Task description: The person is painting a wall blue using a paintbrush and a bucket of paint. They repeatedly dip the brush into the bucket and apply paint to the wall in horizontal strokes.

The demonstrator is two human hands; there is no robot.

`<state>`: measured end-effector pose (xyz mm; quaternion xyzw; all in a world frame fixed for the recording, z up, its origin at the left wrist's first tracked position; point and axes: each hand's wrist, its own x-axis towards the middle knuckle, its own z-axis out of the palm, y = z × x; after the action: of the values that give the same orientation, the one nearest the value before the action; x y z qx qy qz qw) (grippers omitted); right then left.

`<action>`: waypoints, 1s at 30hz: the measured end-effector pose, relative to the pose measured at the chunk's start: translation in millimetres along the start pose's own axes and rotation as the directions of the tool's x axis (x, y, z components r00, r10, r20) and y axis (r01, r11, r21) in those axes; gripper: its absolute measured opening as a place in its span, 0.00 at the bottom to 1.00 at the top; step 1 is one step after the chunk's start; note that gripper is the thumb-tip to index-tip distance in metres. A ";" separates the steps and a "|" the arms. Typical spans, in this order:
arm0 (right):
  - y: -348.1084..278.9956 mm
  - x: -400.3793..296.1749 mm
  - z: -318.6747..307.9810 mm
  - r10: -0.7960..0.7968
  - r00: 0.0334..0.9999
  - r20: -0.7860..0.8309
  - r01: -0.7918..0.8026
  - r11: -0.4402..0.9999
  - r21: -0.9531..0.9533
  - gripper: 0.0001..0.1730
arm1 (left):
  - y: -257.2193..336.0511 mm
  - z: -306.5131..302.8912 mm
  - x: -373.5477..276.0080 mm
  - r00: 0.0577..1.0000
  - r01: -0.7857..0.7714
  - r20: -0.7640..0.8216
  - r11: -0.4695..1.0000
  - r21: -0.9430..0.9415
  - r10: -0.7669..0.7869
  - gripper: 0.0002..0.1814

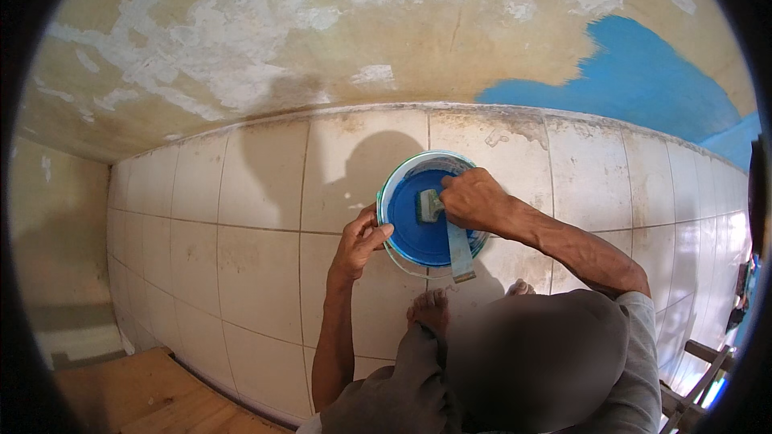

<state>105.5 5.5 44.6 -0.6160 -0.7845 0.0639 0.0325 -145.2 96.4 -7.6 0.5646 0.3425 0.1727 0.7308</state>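
Note:
A round bucket point(395, 178) of blue paint point(416, 238) stands before me on the floor, its wire handle point(405, 271) lying down at the near side. My left hand point(360, 241) grips the left rim, thumb over the edge. My right hand point(473, 200) reaches over the right rim and holds a flat paintbrush point(430, 205) near its head. The bristles point left, over or in the paint; I cannot tell if they touch it. A flat, paint-smeared strip point(461, 253) crosses the near rim, just below my right hand, its upper end hidden.
A patchy tan wall point(422, 42) rises ahead, with fresh blue paint point(651, 90) at right. Light tiles point(259, 271) cover the floor. My bare foot point(429, 308) is close to the bucket. A wooden board point(132, 395) sits at lower left, a wooden frame point(693, 386) at lower right.

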 end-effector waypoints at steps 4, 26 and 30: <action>-2.5 -14.7 -34.1 0.061 0.998 0.001 -0.061 0.997 0.037 0.09 | -1.0 -1.0 -1.1 0.999 -0.031 0.010 1.000 0.002 0.031 0.28; 44.5 -98.0 -39.2 0.346 0.869 0.354 -0.449 0.251 0.858 0.20 | 13.9 32.6 -21.0 0.972 0.048 -0.220 0.986 -0.158 -0.083 0.15; 30.1 -120.4 -11.6 0.408 0.871 0.273 -0.313 0.033 0.949 0.21 | 14.4 31.7 -5.7 0.968 0.067 -0.232 0.987 -0.144 -0.099 0.14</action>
<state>164.8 -103.6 55.2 -0.6205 -0.3657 0.5400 0.4354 -125.2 74.7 11.8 0.4742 0.4389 0.2312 0.7273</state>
